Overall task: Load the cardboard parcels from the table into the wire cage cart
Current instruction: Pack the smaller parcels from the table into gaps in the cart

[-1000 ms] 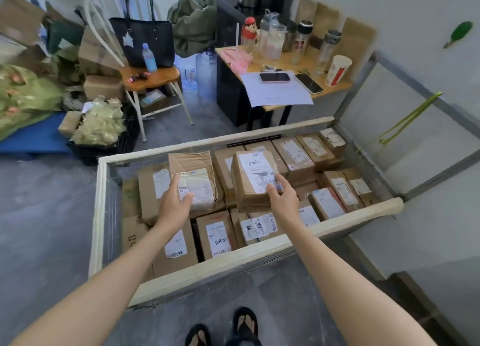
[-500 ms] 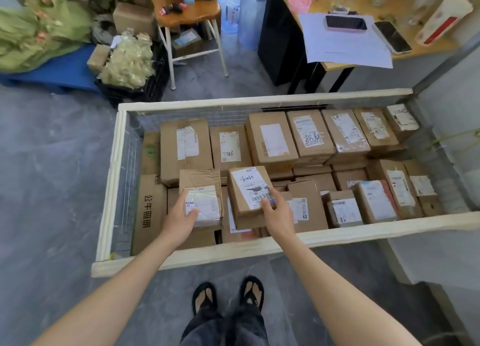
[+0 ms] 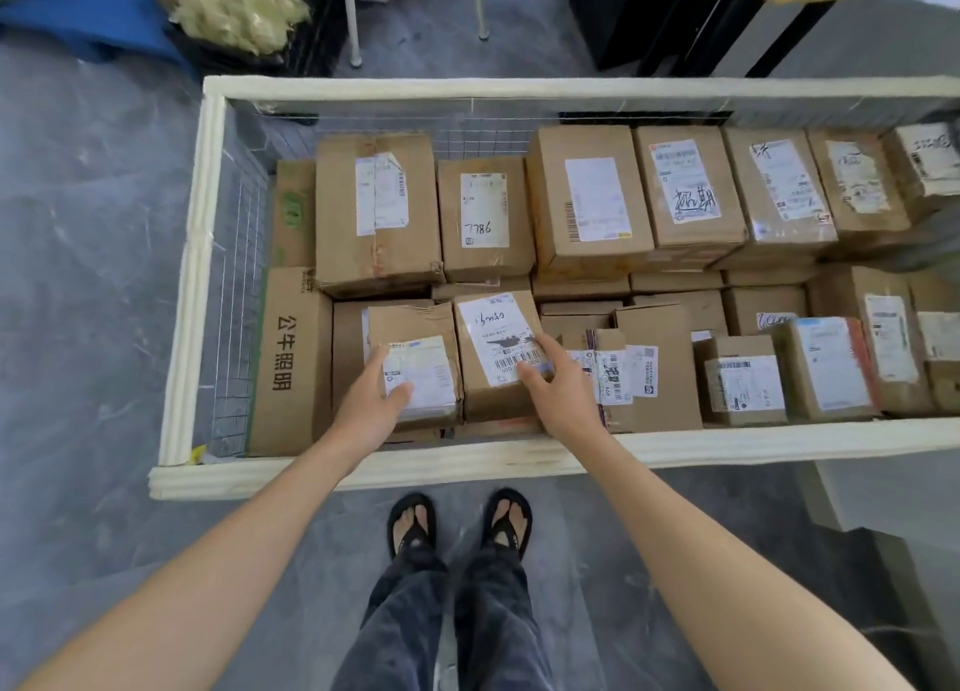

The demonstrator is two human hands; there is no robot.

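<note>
Inside the wire cage cart (image 3: pixel 193 275), toward its seven o'clock, a taped parcel (image 3: pixel 423 327) is held by the left hand (image 3: pixel 370 410), the grip pinching its left edge. Just beside it at three o'clock, a barcoded parcel (image 3: pixel 480 378) is clasped by the right hand (image 3: pixel 560 391), thumb on its label.

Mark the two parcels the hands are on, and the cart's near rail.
Crumpled-label parcel (image 3: pixel 410 324): head view, bare cardboard above its label.
Handwritten-label parcel (image 3: pixel 491 320): head view, the label's handwriting.
Near rail (image 3: pixel 727 443): head view, padded top, right of centre.
</note>
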